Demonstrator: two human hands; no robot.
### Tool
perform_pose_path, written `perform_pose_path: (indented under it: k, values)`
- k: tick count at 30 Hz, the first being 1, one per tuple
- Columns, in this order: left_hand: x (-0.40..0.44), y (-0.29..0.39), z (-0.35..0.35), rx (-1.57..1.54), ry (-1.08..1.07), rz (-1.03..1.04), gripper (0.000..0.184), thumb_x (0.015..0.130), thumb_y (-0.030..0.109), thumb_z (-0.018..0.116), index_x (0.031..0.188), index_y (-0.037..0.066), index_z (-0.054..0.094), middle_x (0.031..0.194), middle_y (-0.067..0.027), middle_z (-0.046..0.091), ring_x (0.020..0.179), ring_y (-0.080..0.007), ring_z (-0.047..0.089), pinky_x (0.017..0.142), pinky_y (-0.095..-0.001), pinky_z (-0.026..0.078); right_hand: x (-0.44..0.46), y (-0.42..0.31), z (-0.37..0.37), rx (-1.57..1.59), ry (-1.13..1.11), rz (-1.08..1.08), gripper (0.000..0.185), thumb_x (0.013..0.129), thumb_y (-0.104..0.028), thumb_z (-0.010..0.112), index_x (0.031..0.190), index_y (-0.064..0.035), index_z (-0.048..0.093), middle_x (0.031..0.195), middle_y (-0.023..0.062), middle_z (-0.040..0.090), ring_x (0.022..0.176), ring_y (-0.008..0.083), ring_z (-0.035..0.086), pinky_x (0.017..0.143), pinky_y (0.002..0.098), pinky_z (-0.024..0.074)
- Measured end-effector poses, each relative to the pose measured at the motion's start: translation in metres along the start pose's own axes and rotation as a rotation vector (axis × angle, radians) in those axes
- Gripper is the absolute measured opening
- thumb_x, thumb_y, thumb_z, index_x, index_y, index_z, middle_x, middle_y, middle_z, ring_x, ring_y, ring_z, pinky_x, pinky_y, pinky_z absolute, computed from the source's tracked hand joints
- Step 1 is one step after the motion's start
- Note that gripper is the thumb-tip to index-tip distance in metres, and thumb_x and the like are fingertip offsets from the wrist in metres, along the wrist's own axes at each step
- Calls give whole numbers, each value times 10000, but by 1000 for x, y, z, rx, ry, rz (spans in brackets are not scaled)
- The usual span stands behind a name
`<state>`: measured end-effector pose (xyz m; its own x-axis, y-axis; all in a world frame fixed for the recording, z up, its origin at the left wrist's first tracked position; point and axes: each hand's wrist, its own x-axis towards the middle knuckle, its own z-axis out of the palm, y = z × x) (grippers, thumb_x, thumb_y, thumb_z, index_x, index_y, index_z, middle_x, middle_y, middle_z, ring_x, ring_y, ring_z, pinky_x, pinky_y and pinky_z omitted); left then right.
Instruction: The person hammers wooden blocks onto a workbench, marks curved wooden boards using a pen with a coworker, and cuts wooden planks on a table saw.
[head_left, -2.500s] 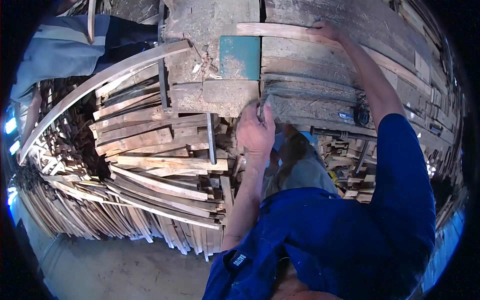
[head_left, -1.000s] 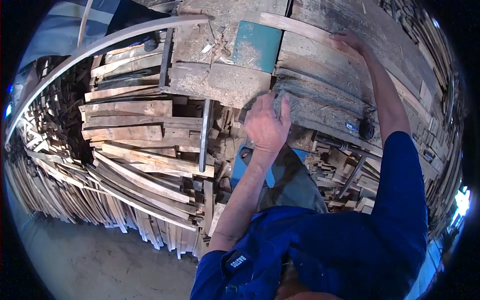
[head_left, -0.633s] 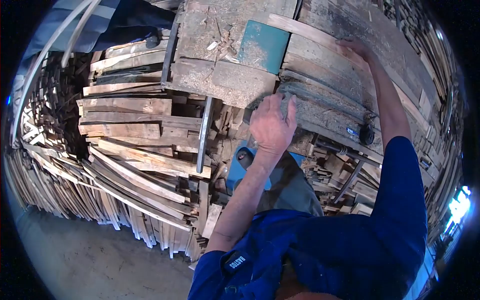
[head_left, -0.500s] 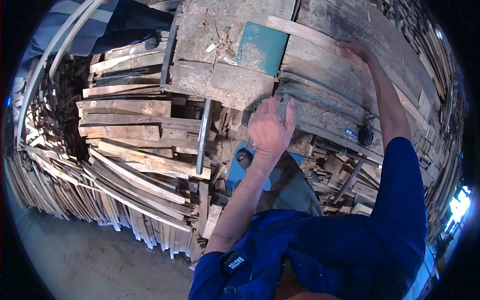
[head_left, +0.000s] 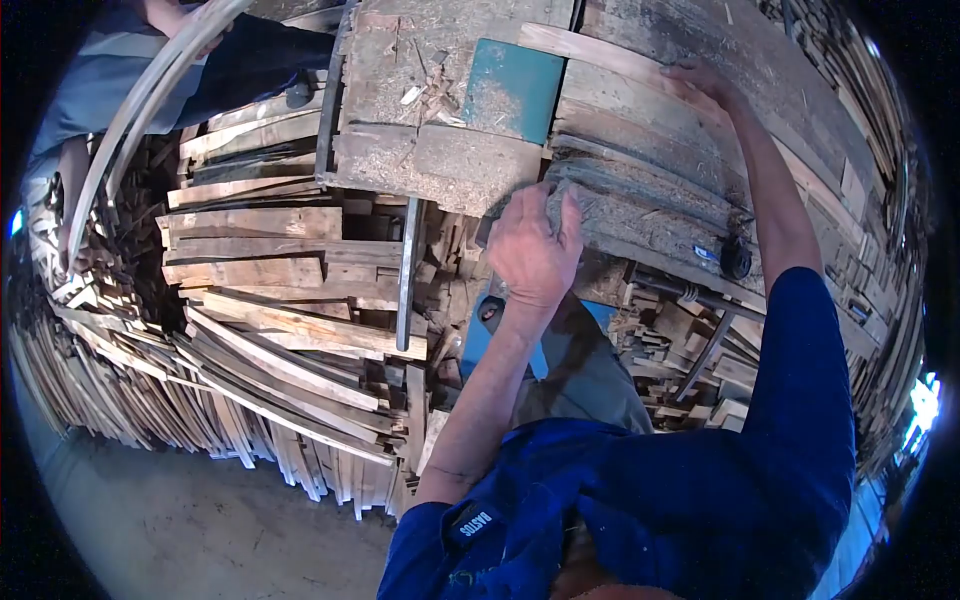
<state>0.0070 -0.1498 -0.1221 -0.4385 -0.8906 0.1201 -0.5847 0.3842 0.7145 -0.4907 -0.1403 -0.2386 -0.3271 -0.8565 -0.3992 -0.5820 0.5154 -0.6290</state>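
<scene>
My right hand (head_left: 705, 84) is at the far side of a long pale wooden board (head_left: 590, 54), its fingers closed over the board's edge. The board lies across the dusty worktable (head_left: 610, 105), and its left end reaches past the corner of a green plate (head_left: 515, 90). My left hand (head_left: 535, 245) is at the table's near edge, beside a rough grey plank (head_left: 640, 190). Its fingers are stretched and the thumb stands apart, with nothing held.
Sawdust and wood chips (head_left: 437, 100) cover the tabletop. Stacked boards (head_left: 250, 270) fill the left side, beside a metal leg (head_left: 408, 275). At upper left another person (head_left: 130, 70) holds long thin strips (head_left: 150, 95). A black round object (head_left: 735, 258) sits at the table's right front.
The view has shifted slightly, moving the scene a little left. At upper left, the other person's hand has come into sight on the strips. My hands keep nearly the same places.
</scene>
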Motion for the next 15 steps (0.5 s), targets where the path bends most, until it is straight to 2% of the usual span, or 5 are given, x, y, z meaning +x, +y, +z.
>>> perform_pose_path:
  k: [5, 7, 10, 15]
  values:
    - [0, -1, 0, 6, 22, 23, 254, 961, 330, 677, 1019, 83, 686, 907, -110, 702, 787, -330, 693, 688, -440, 532, -6, -12, 3, -25, 12, 34, 462, 915, -552, 690, 842, -96, 693, 802, -15, 582, 836, 137, 510, 828, 356, 425]
    - [1, 0, 1, -7, 40, 27, 248, 964, 327, 675, 1009, 83, 682, 897, -109, 697, 780, -331, 689, 685, -443, 531, -6, -4, 5, 133, 43, 62, 465, 915, -554, 687, 891, -91, 716, 829, -3, 606, 852, 146, 532, 849, 351, 433]
    - [-1, -1, 0, -6, 60, 50, 243, 965, 325, 676, 990, 83, 674, 874, -106, 682, 762, -331, 681, 678, -445, 527, -4, 0, 8, 3, 141, 7, 465, 915, -553, 686, 883, -91, 714, 810, -7, 591, 819, 143, 520, 815, 353, 430]
    - [-1, -3, 1, 7, 59, 61, 248, 964, 333, 679, 976, 86, 675, 859, -101, 674, 748, -327, 677, 661, -438, 521, -17, -23, 10, 18, 125, 40, 478, 910, -567, 691, 897, -91, 720, 815, -7, 589, 809, 156, 521, 808, 361, 431]
